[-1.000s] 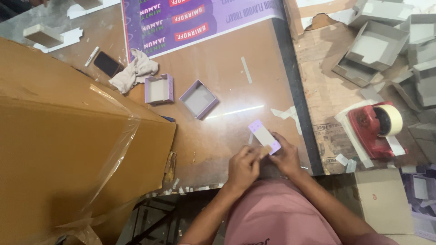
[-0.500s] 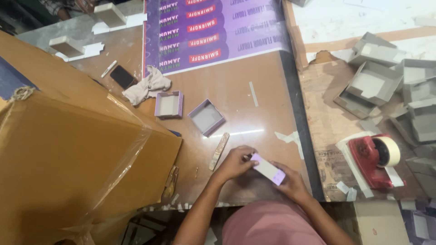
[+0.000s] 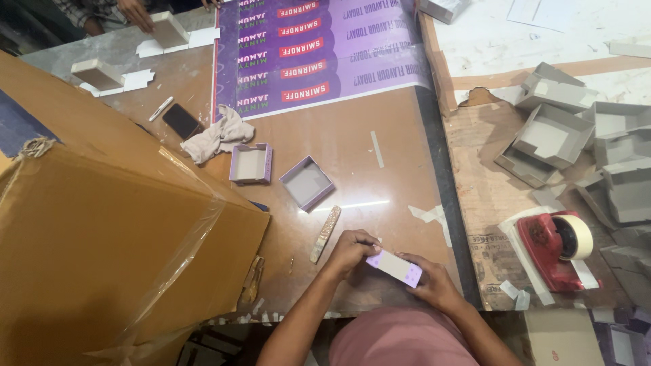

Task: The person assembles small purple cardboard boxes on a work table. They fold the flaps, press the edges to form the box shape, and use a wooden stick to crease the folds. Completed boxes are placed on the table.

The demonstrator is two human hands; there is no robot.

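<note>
Both my hands hold a small lilac box piece (image 3: 395, 266) with pale dots just above the near table edge. My left hand (image 3: 348, 249) grips its left end with curled fingers. My right hand (image 3: 434, 285) holds the right end from below. A narrow patterned stick (image 3: 325, 234) lies on the brown table just left of my left hand. Two open lilac trays rest further out: one square tray (image 3: 307, 183) and another tray (image 3: 251, 164) to its left.
A big brown carton (image 3: 108, 257) with plastic wrap fills the left. A red tape dispenser (image 3: 559, 247) and several grey box shells (image 3: 556, 135) lie right. A cloth (image 3: 218, 137), phone (image 3: 182, 120) and purple poster (image 3: 319, 47) lie beyond. Another person's hand (image 3: 135, 12) is at the far edge.
My hands with the lilac piece have dropped closer to the table edge and the piece has turned flatter. The view has shifted, showing more of the far table.
</note>
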